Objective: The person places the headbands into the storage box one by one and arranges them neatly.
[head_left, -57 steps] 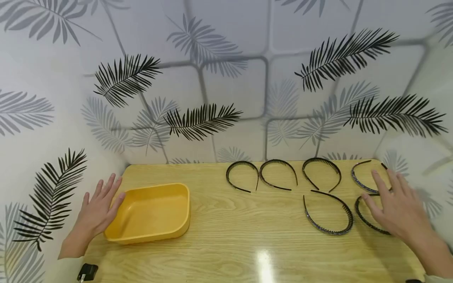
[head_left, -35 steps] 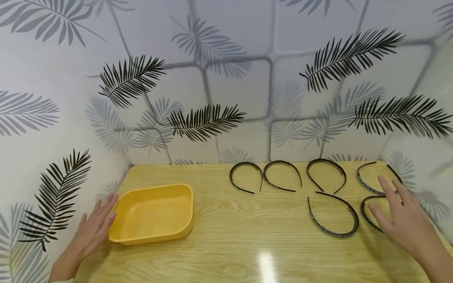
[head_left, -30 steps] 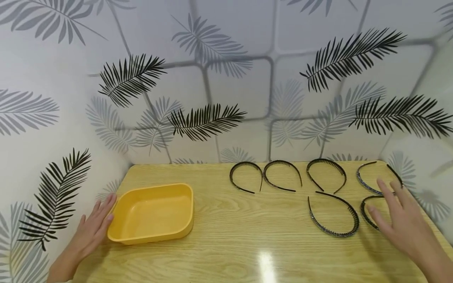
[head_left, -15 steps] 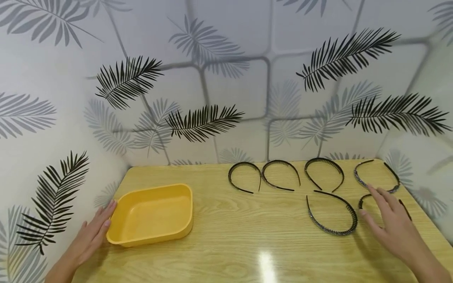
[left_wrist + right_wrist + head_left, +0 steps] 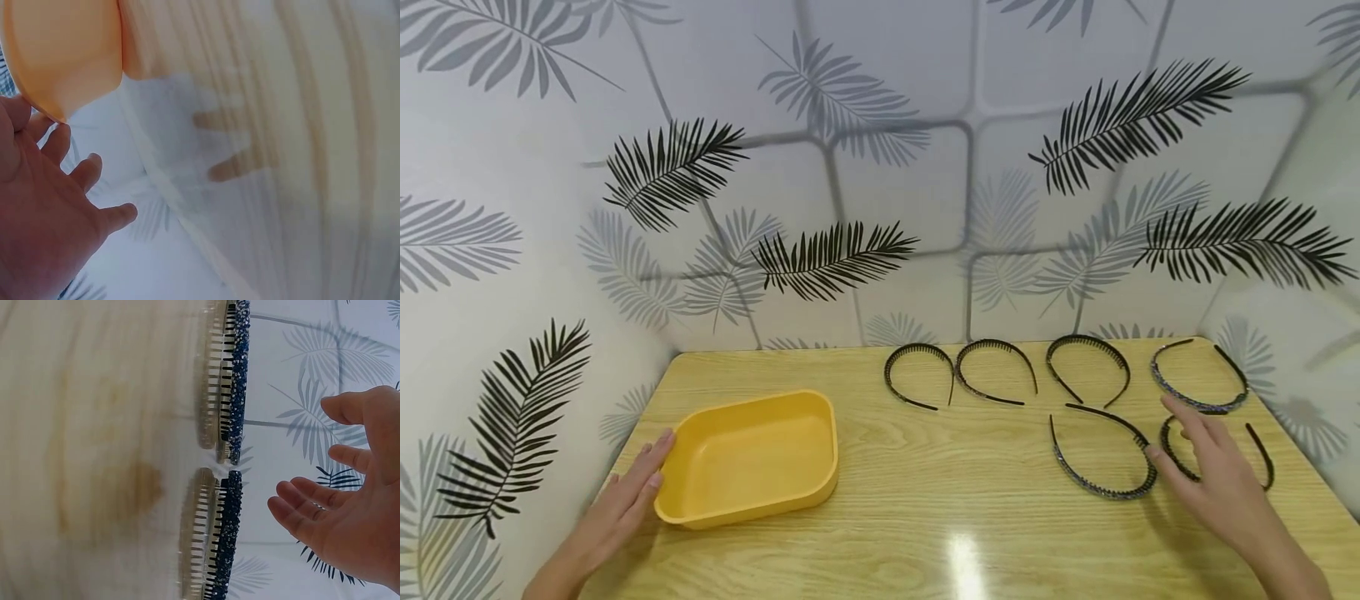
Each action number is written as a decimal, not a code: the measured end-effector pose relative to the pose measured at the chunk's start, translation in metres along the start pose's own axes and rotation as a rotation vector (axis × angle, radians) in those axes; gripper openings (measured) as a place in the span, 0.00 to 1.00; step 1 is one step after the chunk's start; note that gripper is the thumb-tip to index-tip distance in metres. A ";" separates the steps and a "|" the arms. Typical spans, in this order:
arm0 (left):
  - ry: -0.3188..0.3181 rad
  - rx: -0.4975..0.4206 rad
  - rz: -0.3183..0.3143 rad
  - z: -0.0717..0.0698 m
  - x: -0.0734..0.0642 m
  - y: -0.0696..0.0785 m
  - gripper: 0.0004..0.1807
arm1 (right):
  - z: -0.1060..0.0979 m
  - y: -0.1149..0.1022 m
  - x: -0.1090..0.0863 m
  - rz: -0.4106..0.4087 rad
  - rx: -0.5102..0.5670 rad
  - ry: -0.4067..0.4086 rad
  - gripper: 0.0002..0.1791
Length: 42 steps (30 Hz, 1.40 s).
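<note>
Wooden table (image 5: pixel 895 483): I see relaxed left hand (image 5: pixel 622 498) touching yellow bin (image 5: pixel 752 467), lower left; relaxed right hand (image 5: pixel 1216 477) near headbands (image 5: pixel 1108 495), lower right.

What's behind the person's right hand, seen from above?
Behind the right hand, parts of a dark hair band show on the wooden table. The stretch the hand covers can't be seen.

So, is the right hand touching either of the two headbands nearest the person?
Apart. The right wrist view shows a clear gap between the right hand and both headbands.
</note>
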State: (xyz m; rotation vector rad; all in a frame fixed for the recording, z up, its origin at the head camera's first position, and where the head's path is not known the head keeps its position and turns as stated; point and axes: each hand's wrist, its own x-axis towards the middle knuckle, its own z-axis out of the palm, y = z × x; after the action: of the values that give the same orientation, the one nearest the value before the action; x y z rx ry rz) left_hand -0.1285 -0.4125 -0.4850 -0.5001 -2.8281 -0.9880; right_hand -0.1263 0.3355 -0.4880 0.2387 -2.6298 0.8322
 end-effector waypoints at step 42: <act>-0.228 -0.060 0.146 0.117 0.072 0.129 0.32 | 0.005 -0.002 -0.004 0.151 0.064 -0.191 0.37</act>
State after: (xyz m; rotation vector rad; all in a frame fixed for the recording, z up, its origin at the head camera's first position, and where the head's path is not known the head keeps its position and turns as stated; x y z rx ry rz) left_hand -0.1514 -0.2256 -0.4864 -0.8650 -2.9088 -1.0515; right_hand -0.1232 0.3311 -0.4924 0.1433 -2.8299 0.9887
